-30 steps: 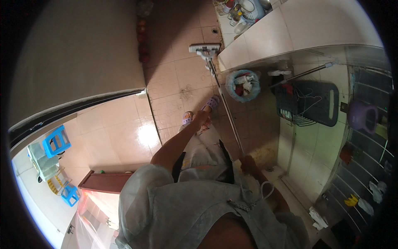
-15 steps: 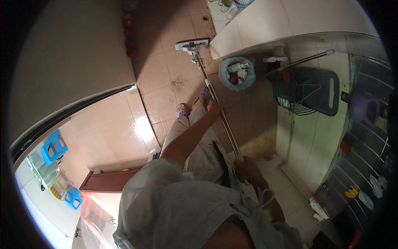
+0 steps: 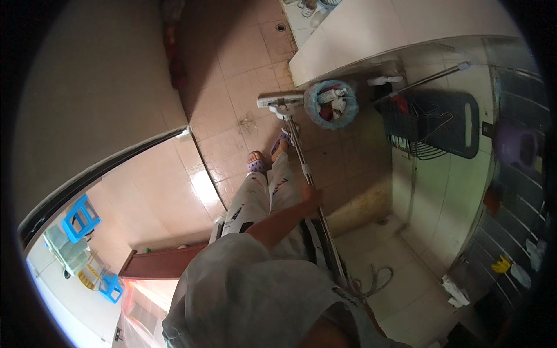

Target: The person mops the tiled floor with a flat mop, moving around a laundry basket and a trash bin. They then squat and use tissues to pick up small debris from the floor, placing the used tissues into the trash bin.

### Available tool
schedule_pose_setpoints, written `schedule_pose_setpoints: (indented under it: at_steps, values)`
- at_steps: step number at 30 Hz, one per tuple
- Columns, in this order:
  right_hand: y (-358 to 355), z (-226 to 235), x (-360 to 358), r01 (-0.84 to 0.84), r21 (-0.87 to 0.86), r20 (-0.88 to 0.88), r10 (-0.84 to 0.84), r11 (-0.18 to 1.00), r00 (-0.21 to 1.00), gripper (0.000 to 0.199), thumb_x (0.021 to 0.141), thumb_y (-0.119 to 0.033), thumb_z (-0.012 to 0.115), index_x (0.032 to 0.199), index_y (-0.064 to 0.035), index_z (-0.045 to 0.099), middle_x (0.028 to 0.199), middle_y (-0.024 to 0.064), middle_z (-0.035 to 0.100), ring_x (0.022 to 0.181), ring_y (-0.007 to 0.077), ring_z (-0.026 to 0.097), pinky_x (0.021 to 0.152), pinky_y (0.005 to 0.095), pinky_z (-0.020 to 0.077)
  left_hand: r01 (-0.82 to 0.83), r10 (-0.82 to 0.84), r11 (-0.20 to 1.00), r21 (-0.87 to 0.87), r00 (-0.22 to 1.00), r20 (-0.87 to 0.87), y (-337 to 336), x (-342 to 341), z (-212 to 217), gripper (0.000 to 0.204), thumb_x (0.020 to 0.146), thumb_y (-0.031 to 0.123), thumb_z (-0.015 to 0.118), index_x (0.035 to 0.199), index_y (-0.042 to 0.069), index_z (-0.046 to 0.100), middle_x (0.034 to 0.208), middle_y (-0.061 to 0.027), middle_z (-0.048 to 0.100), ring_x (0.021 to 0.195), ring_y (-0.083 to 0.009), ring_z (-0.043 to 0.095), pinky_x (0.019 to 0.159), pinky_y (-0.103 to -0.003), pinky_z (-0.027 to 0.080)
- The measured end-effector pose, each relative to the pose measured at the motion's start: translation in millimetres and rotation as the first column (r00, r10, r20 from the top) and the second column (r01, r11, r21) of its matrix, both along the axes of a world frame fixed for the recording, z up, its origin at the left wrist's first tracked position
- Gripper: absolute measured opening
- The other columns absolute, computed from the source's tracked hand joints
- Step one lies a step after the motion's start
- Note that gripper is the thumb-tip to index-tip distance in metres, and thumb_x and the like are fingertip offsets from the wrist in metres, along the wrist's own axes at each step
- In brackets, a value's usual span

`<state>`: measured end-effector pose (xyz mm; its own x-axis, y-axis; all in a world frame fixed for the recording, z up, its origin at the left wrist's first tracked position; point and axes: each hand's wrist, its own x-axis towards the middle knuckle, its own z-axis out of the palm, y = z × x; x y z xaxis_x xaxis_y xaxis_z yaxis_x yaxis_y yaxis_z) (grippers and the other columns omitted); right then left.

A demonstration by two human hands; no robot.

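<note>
Single view only, so I have no overlap to log. The head camera sits high on the wearer and looks steeply down along the body to the tiled floor [image 3: 232, 64]. A grey shirt [image 3: 249, 290] fills the lower centre, very near the lens; feet in sandals [image 3: 255, 163] sit mid-frame, far below. Fisheye bends the doorway edge [image 3: 104, 168] at left; corners are black.

Mop handle [image 3: 301, 165] seen as smooth metal; floor [image 3: 232, 64] tiled, glossy near doorway; stools [image 3: 81, 217] blue plastic; trousers [image 3: 264, 197] printed cloth.
</note>
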<state>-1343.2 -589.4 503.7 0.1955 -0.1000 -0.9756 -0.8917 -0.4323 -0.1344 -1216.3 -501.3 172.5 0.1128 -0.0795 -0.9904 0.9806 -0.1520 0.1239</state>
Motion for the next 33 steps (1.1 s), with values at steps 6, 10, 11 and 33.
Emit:
schedule_pose_setpoints:
  at_steps: [6,10,11,33]
  values:
    - [20,-1,48,-0.009,0.051,-0.052,0.012,0.999,0.999,0.016,0.082,-0.018,0.051,0.082,-0.0034,0.057,0.063,0.0026,0.053,0.052,0.0132,0.05,0.046,0.0294,0.0377,0.931,-0.931,0.108,0.349,-0.029,0.365,41,41,9,0.028,0.085,0.028,0.049,0.096,0.003,0.055,0.101,-0.0143,0.054,0.085,-0.0308,0.057,0.066,-0.039,0.048]
    - [37,-60,105,0.248,0.213,-0.111,-0.228,0.945,0.967,0.018,0.082,-0.02,0.052,0.083,-0.0028,0.057,0.063,0.004,0.054,0.052,0.0137,0.05,0.046,0.0278,0.0386,0.161,-0.319,0.919,0.359,0.839,0.441,80,112,-72,0.016,0.079,0.014,0.056,0.08,-0.002,0.056,0.08,-0.021,0.059,0.067,-0.027,0.062,0.049,-0.038,0.05]
    - [38,-76,115,0.344,0.272,-0.141,-0.316,0.899,0.938,0.019,0.082,-0.021,0.052,0.083,-0.0026,0.057,0.064,0.0046,0.054,0.052,0.014,0.051,0.047,0.0271,0.0392,-0.32,0.272,0.927,0.194,0.933,0.237,86,148,-62,0.015,0.078,0.013,0.055,0.076,-0.002,0.054,0.071,-0.0204,0.06,0.057,-0.0257,0.062,0.042,-0.036,0.05]
    - [2,-71,142,0.161,0.283,-0.167,-0.117,0.945,0.979,0.018,0.075,-0.017,0.059,0.085,-0.0023,0.054,0.062,0.0044,0.052,0.053,0.0135,0.051,0.046,0.0264,0.0396,0.233,-0.341,0.933,0.275,0.818,0.464,108,115,-33,0.026,0.075,0.019,0.06,0.089,0.001,0.045,0.074,-0.0156,0.051,0.059,-0.0246,0.056,0.053,-0.038,0.047]
